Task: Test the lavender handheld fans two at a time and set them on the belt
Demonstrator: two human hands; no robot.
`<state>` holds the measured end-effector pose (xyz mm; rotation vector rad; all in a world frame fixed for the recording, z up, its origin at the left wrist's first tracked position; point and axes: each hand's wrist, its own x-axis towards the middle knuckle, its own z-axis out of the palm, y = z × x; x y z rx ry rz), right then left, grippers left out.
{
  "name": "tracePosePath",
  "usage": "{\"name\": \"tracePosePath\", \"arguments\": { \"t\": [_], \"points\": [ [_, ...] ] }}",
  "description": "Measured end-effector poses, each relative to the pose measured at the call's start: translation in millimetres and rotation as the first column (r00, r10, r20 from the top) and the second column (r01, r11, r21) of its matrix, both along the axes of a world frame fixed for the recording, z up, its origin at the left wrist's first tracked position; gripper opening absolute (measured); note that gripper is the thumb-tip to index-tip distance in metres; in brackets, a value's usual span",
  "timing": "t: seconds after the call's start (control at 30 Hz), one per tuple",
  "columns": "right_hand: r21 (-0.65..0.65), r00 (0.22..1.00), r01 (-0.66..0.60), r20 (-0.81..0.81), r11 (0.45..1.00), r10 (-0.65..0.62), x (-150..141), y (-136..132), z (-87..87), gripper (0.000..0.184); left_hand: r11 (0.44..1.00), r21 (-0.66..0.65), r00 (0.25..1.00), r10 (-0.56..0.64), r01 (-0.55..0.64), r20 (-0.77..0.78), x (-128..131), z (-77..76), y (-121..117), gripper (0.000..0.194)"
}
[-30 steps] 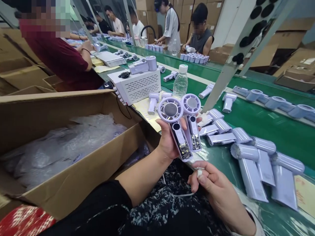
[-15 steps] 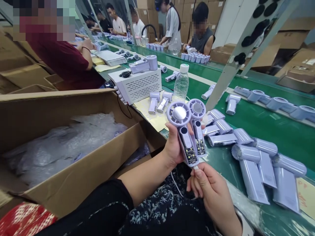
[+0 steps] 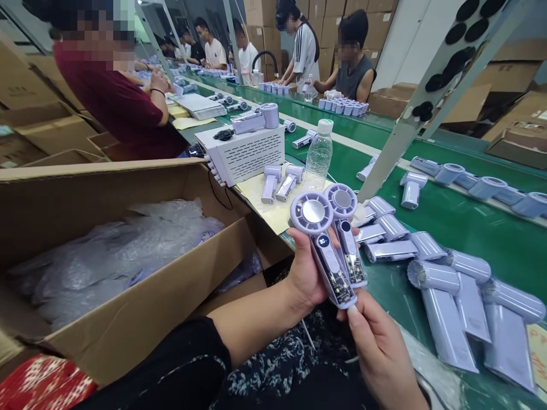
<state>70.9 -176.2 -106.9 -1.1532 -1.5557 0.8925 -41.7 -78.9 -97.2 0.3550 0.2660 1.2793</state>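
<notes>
My left hand (image 3: pixel 306 273) is closed round two lavender handheld fans, side by side and overlapping. The front handheld fan (image 3: pixel 331 267) shows a round grille with a silver disc, a lit display reading about 80, and a bare circuit board in its handle. Behind it, the second handheld fan (image 3: pixel 351 250) has a dark display. At the front fan's base, my right hand (image 3: pixel 376 341) pinches the plug of a white charging cable (image 3: pixel 308 335); fingers mostly hide the plug. Several lavender fans (image 3: pixel 444 319) lie on the table just right of my hands.
On the left stands a cardboard box (image 3: pixel 141 330) with bagged parts. A white power unit (image 3: pixel 248 156) and a clear bottle (image 3: pixel 319 154) stand ahead. A slanted metal post (image 3: pixel 397 148) rises beside the green conveyor belt (image 3: pixel 478 228). Co-workers sit and stand along the line.
The front fan's display has gone from dark to lit. Both hands with the fans sit slightly lower in view, and my right fingers are now closer against the front fan's base.
</notes>
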Motion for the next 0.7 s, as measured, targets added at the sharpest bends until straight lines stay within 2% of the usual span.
{"name": "tracePosePath", "arguments": {
  "t": [0.07, 0.17, 0.27, 0.37, 0.47, 0.6, 0.63, 0.7],
  "points": [
    [0.053, 0.999, 0.052, 0.005, 0.997, -0.053, -0.1, -0.4, 0.8, 0.035, 1.0, -0.002, 0.998, -0.023, 0.023, 0.063, -0.6, 7.5, -0.6, 0.072],
    [-0.047, 0.99, 0.139, -0.013, 0.989, -0.14, -1.4, -1.3, -2.1, 0.035, 0.997, 0.067, 0.997, -0.047, 0.042, 0.067, -1.2, 11.1, -0.8, 0.071],
    [-0.168, 0.99, 0.111, -0.068, 0.98, -0.124, 1.9, -1.6, -3.2, 0.045, 0.984, 0.171, 0.999, -0.051, 0.049, 0.011, -2.3, 6.7, 0.4, 0.073],
    [-0.226, 0.983, 0.052, -0.158, 0.973, -0.089, 6.1, -1.1, -0.7, 0.052, 0.974, 0.223, 0.999, -0.026, 0.036, -0.043, -3.1, 1.9, 2.1, 0.074],
    [-0.256, 0.959, 0.095, -0.237, 0.962, -0.158, 2.7, -2.4, -2.6, 0.052, 0.969, 0.245, 0.996, -0.008, 0.029, -0.087, 0.7, -0.5, 0.4, 0.075],
    [-0.345, 0.879, 0.175, -0.366, 0.922, -0.304, -11.0, -8.4, -13.7, 0.051, 0.967, 0.254, 0.99, 0.061, -0.027, -0.126, 12.4, -4.8, -8.7, 0.078],
    [-0.355, 0.872, 0.189, -0.368, 0.915, -0.322, -12.2, -9.8, -15.1, 0.051, 0.97, 0.242, 0.989, 0.071, -0.039, -0.128, 14.8, -6.2, -10.5, 0.079],
    [-0.325, 0.908, 0.194, -0.298, 0.926, -0.295, -7.0, -11.2, -12.8, 0.048, 0.976, 0.214, 0.991, 0.062, -0.036, -0.116, 16.9, -8.1, -11.0, 0.077]
  ]
}}
